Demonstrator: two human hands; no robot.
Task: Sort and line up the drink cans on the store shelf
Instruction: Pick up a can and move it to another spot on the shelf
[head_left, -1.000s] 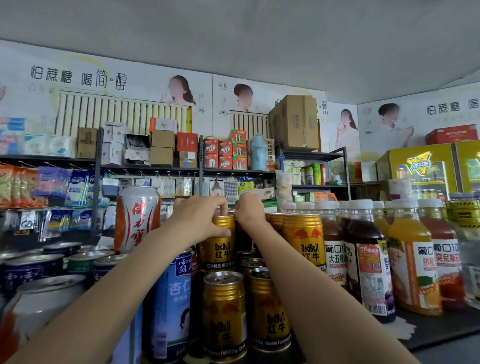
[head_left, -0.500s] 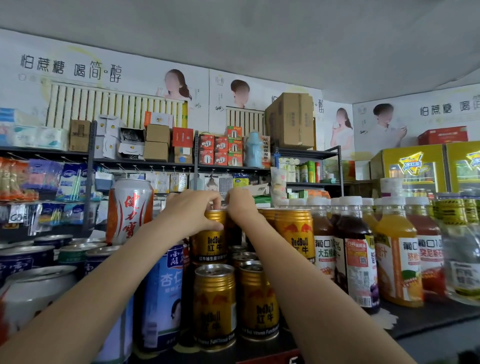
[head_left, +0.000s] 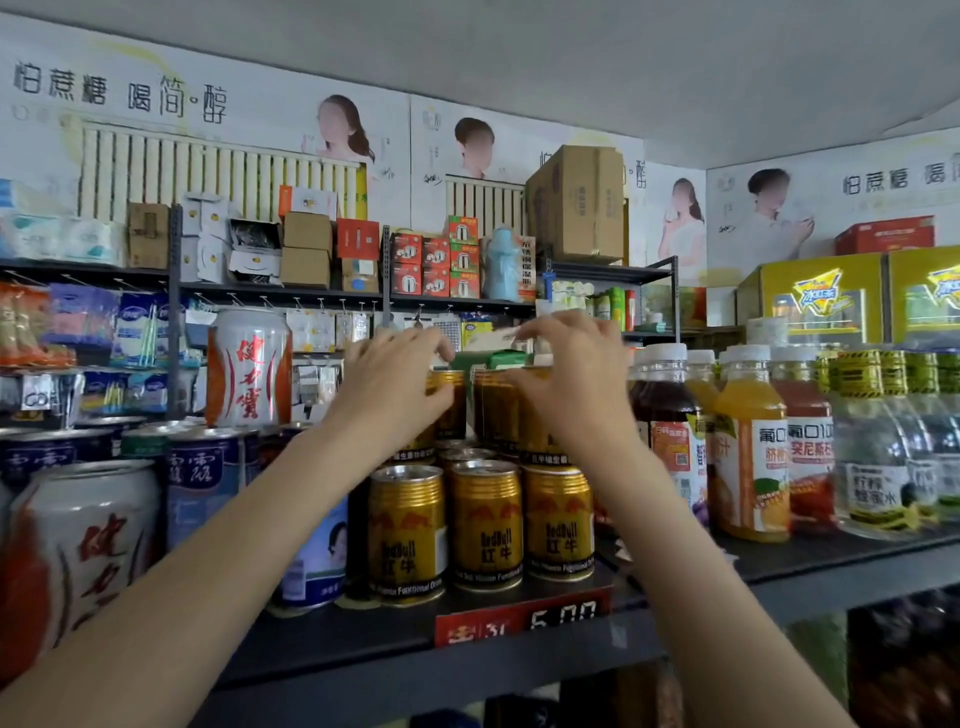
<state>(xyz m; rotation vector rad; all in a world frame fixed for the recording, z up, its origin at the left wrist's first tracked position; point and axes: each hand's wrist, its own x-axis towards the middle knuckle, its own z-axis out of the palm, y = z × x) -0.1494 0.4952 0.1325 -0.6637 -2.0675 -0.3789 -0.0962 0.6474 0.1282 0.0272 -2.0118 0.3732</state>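
Shop shelving fills the head view: a dark metal shelf (head_left: 810, 564) carries the drinks, with posters bearing Chinese script on the wall behind and boxes on a higher rack.

Along the front edge of that shelf stand three gold Red Bull cans (head_left: 485, 525), upright, labels reading "RedBull 红牛" and "Vitamin Functional Drink". A second tier of gold cans (head_left: 496, 410) is stacked upright on those behind them, straight ahead of both hands. The left hand (head_left: 392, 387) curls round the left can of that upper tier, gripping its side. The right hand (head_left: 571, 384) has fingers bent over the top rims of the right-hand upper cans; whether it truly grips one I cannot tell. Both hands are about equally near, left to the left can, right to the right.

At the shelf's left end stand blue-and-white cans (head_left: 205, 480) and white-and-red cans (head_left: 249, 364) with red Chinese characters. Toward the right end stand juice bottles (head_left: 753, 441). A red price tag (head_left: 524, 618) on the front edge reads "5.00".
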